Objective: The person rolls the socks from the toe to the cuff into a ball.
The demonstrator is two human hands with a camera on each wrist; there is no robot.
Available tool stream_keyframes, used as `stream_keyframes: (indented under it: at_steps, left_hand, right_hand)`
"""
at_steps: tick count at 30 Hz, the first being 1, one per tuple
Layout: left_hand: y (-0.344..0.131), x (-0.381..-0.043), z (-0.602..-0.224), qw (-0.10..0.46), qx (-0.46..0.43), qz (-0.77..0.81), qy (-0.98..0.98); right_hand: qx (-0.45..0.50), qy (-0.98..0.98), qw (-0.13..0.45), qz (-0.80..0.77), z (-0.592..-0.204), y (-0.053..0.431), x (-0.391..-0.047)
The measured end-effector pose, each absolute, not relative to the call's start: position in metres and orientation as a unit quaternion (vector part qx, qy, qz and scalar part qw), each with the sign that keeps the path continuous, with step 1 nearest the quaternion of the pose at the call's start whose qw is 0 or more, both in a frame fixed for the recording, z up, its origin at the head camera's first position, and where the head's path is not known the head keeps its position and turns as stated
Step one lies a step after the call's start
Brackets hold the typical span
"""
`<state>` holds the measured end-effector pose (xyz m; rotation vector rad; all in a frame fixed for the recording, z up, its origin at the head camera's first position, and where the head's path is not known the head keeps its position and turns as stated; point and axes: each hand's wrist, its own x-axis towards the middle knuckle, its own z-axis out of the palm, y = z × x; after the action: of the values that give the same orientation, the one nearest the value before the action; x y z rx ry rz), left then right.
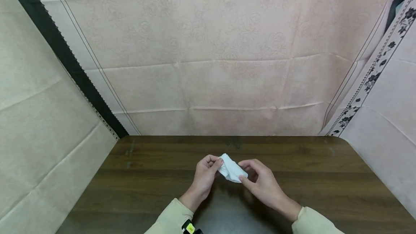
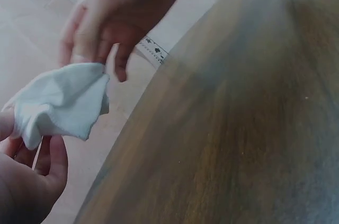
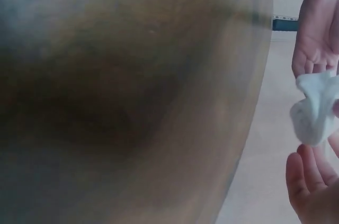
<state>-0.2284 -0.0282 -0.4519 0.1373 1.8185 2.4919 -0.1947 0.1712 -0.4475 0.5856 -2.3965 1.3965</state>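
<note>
A small white folded cloth (image 1: pixel 232 169) is held up over the brown table between the two hands. My left hand (image 1: pixel 205 176) pinches its left end, thumb on the near face and fingers behind. At the cloth's lower right corner, the thumb of my right hand (image 1: pixel 261 183) lies against it, with the fingers bent around that side. From the left wrist, the cloth (image 2: pixel 63 99) shows loose folds and a creased edge, with the right hand (image 2: pixel 124 17) above it. The right wrist view catches the cloth (image 3: pixel 315 110) bunched between both hands at the right border.
The wooden tabletop (image 1: pixel 146 183) spreads beneath the hands. Pale patterned cloth (image 1: pixel 227 64) hangs behind its far edge, with more cloth panels on the left (image 1: pixel 39 136) and right (image 1: pixel 386 125). A dark watch-like device (image 1: pixel 190 227) sits at the left sleeve.
</note>
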Motion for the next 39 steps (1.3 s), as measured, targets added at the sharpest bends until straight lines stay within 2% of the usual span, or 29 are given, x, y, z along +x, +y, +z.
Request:
stream_keyframes:
  at_steps: [7,13,20,29,32,39]
  left_hand:
    - [-0.023,-0.228,-0.451,-0.016,0.059,0.777,0.627]
    - [-0.02,-0.226,-0.45,-0.042,0.081,0.748,0.658]
    - [-0.017,-0.224,-0.45,-0.063,0.088,0.736,0.668]
    - [-0.013,-0.222,-0.45,-0.078,0.078,0.737,0.667]
    - [-0.012,-0.221,-0.45,-0.073,0.085,0.735,0.669]
    - [-0.015,-0.222,-0.451,-0.067,0.118,0.733,0.667]
  right_hand:
    - [0.251,-0.827,0.205,0.459,-0.438,0.16,-0.198]
    - [0.231,-0.86,0.253,0.377,-0.431,0.15,-0.206]
    - [0.193,-0.873,0.255,0.368,-0.429,0.145,-0.212]
    - [0.223,-0.884,0.302,0.278,-0.431,0.145,-0.216]
    - [0.209,-0.89,0.294,0.28,-0.429,0.146,-0.217]
    - [0.168,-0.892,0.228,0.353,-0.424,0.149,-0.22]
